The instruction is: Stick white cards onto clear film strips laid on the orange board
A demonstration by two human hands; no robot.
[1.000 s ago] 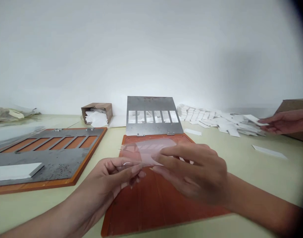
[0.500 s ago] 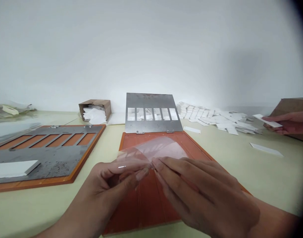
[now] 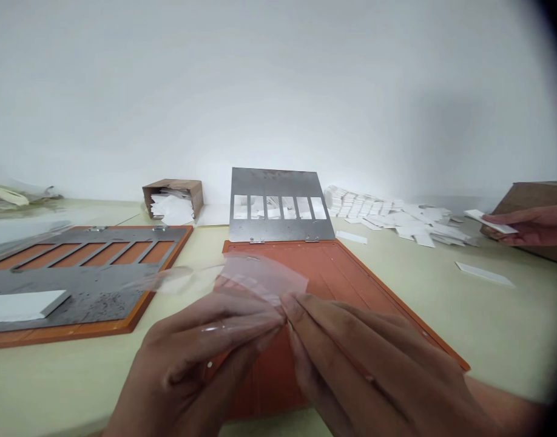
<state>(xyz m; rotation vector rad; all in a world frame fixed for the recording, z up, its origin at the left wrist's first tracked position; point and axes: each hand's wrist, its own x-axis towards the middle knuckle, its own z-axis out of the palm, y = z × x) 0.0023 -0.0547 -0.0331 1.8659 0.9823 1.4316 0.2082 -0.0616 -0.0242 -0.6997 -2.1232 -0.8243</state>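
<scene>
Clear plastic film (image 3: pixel 267 276) is pinched between the fingertips of both hands, above a red-orange board (image 3: pixel 324 267). My left hand (image 3: pixel 201 358) is closed on the film from the left, and part of the film spreads out over its fingers. From the right, my right hand (image 3: pixel 374 358) pinches it, fingertips meeting those of my left hand. Hinged to the board's back edge, a grey metal plate (image 3: pixel 278 182) with several slots stands raised. The exact edge held is hidden by the fingers.
At left lies a second board with its slotted metal plate (image 3: pixel 96 285) down, bearing a white block (image 3: pixel 26 305). A carton of papers (image 3: pixel 196 197) and white strips (image 3: pixel 410 221) stand behind. Another person's hand (image 3: pixel 528 220) holds a strip at right.
The film has shifted left and now fans out toward the left board. My left hand has moved slightly down and left, with its fingers straighter. The other person's hand has barely moved.
</scene>
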